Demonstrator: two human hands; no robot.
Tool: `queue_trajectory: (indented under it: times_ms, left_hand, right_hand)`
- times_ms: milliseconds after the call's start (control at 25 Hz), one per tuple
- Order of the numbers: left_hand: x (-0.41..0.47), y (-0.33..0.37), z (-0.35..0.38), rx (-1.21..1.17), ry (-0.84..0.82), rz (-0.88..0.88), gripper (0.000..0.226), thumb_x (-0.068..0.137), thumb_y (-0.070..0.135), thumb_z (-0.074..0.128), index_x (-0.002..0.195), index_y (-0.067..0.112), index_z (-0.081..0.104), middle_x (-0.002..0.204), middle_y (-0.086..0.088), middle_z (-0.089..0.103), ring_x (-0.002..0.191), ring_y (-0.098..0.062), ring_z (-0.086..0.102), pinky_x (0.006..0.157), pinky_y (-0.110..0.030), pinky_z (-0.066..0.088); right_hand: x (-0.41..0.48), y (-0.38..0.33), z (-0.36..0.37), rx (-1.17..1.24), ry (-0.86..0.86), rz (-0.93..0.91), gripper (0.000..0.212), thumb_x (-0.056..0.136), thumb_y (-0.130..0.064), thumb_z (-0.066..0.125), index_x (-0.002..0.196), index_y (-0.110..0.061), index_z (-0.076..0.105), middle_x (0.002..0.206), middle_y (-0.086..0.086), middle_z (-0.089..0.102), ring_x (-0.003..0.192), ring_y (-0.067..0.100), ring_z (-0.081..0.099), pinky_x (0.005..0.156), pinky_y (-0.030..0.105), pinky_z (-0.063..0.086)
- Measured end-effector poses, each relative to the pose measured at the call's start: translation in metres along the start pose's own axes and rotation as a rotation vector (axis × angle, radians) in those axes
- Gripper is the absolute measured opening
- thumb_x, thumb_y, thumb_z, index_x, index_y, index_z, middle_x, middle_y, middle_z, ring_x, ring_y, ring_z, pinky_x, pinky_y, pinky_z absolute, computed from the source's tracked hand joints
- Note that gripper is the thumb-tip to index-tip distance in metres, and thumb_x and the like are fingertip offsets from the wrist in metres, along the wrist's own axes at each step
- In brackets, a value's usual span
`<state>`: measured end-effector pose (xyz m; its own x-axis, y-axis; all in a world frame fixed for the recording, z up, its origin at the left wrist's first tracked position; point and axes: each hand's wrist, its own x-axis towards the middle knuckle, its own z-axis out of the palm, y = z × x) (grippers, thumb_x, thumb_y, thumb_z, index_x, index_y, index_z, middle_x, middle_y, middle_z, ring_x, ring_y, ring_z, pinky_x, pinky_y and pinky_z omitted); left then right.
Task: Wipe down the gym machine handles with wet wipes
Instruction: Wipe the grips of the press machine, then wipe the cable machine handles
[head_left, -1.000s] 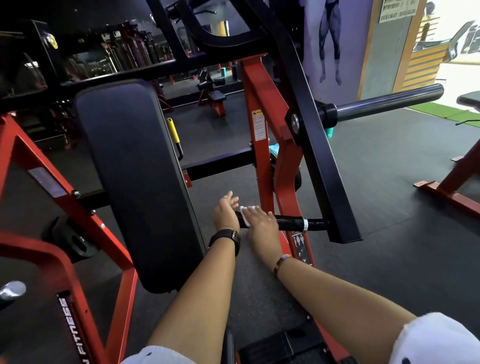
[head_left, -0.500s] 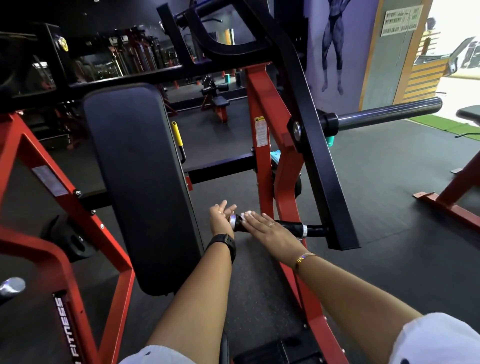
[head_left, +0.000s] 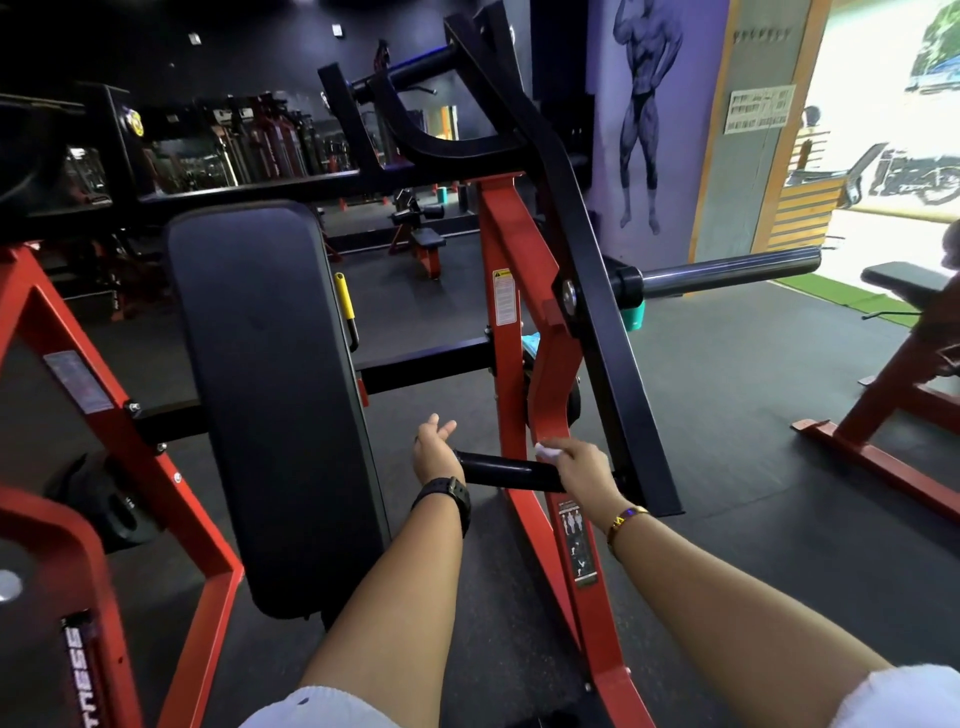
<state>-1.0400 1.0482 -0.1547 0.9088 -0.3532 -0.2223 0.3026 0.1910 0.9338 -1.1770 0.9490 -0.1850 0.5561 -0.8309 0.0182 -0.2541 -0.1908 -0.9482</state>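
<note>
1. Red frame (head_left: 511, 322): carries the handle (head_left: 506, 472) low, right of the back pad (head_left: 270, 395).
2. Handle: long axis runs left-right.
3. Right grip (head_left: 584, 465): at the inboard end, nearer the work, pinching the wet wipe (head_left: 545, 451). The bare length lies to its left.
4. Left grip (head_left: 434, 441): fingers spread, empty, at the free end.

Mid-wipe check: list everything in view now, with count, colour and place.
handle: 1, black, low centre, horizontal
wet wipe: 1, white, at the handle's inner end
back pad: 1, black, left of centre
machine frame: 1, red, centre and left
lever arm: 1, black, slanting right of centre
plate peg: 1, dark steel, right
adjuster grip: 1, yellow, beside the back pad
bench: 1, black, far right
left hand: 1, fingers spread, at the handle's free end
right hand: 1, gripping the wet wipe on the handle
</note>
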Motion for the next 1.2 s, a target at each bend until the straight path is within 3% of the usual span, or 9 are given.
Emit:
queue_trajectory:
  times_ms: [120,240,320,440,560,720,880,1040,1200]
  left_hand:
    - [-0.011,0.007,0.003,0.084,-0.031,0.059,0.025,0.095,0.025,0.040,0.106,0.026,0.062,0.116,0.003,0.067,0.112,-0.011,0.051,0.096,-0.024,0.027]
    - [-0.019,0.014,0.011,0.193,-0.200,0.115,0.024,0.088,0.022,0.051,0.107,0.024,0.066,0.117,0.002,0.065,0.108,-0.011,0.053,0.092,-0.022,0.031]
    - [-0.017,0.014,0.015,0.179,-0.298,0.069,0.029,0.080,0.031,0.058,0.105,0.018,0.066,0.108,-0.002,0.066,0.105,-0.014,0.058,0.088,-0.025,0.040]
    - [-0.013,0.012,0.016,0.064,-0.386,-0.123,0.028,0.091,0.032,0.057,0.106,0.007,0.062,0.095,-0.003,0.066,0.086,-0.015,0.060,0.066,-0.023,0.048]
    - [-0.018,0.008,0.011,0.064,-0.554,-0.242,0.017,0.093,0.026,0.060,0.088,0.010,0.063,0.073,-0.004,0.069,0.062,-0.012,0.067,0.060,-0.022,0.055]
    - [-0.022,0.001,0.009,0.070,-0.658,-0.233,0.006,0.092,0.011,0.060,0.088,0.007,0.062,0.077,-0.009,0.066,0.060,-0.015,0.066,0.059,-0.024,0.057]
    - [-0.034,-0.021,0.013,0.070,-0.746,-0.250,0.011,0.093,0.002,0.055,0.088,0.007,0.063,0.062,-0.001,0.069,0.053,-0.010,0.065,0.052,-0.021,0.055]
    - [-0.052,-0.044,0.023,0.102,-0.861,-0.323,0.012,0.095,0.006,0.054,0.094,0.012,0.064,0.078,-0.004,0.070,0.068,-0.015,0.066,0.057,-0.021,0.055]
    - [-0.087,-0.063,0.039,0.143,-0.967,-0.453,0.011,0.096,0.015,0.054,0.091,0.012,0.064,0.083,-0.008,0.068,0.073,-0.019,0.064,0.059,-0.026,0.056]
  right_hand:
    - [-0.002,-0.019,-0.002,0.580,-0.110,0.192,0.036,0.089,0.005,0.036,0.114,0.002,0.061,0.103,0.016,0.071,0.099,0.031,0.067,0.094,0.040,0.051]
    - [-0.006,-0.034,0.001,0.840,-0.155,0.254,0.029,0.094,0.000,0.036,0.115,0.004,0.056,0.101,0.025,0.067,0.089,0.034,0.067,0.083,0.041,0.055]
    - [-0.012,-0.044,0.009,0.931,-0.153,0.242,0.018,0.095,-0.007,0.046,0.110,-0.002,0.056,0.096,0.023,0.067,0.083,0.031,0.067,0.080,0.041,0.055]
    - [-0.016,-0.045,0.017,0.990,-0.143,0.196,0.023,0.093,-0.007,0.055,0.114,0.000,0.054,0.099,0.023,0.066,0.083,0.030,0.068,0.082,0.040,0.055]
    - [-0.024,-0.045,0.017,1.026,-0.120,0.159,0.027,0.091,0.004,0.052,0.117,0.004,0.051,0.100,0.024,0.065,0.081,0.029,0.069,0.076,0.036,0.059]
    - [-0.044,-0.047,0.015,0.912,-0.068,0.086,0.021,0.087,0.017,0.046,0.096,0.003,0.060,0.085,0.017,0.072,0.076,0.024,0.070,0.072,0.030,0.059]
    - [-0.066,-0.035,0.008,0.846,0.102,0.099,0.028,0.087,0.021,0.043,0.101,0.002,0.056,0.095,0.020,0.065,0.078,0.025,0.068,0.071,0.029,0.059]
    - [-0.094,-0.018,-0.013,0.921,0.282,0.136,0.018,0.095,-0.004,0.048,0.111,-0.002,0.057,0.109,0.023,0.063,0.087,0.028,0.065,0.077,0.031,0.055]
    - [-0.134,-0.004,-0.044,0.980,0.452,0.226,0.025,0.096,-0.029,0.050,0.097,-0.007,0.063,0.091,0.010,0.070,0.081,0.025,0.067,0.081,0.034,0.053]
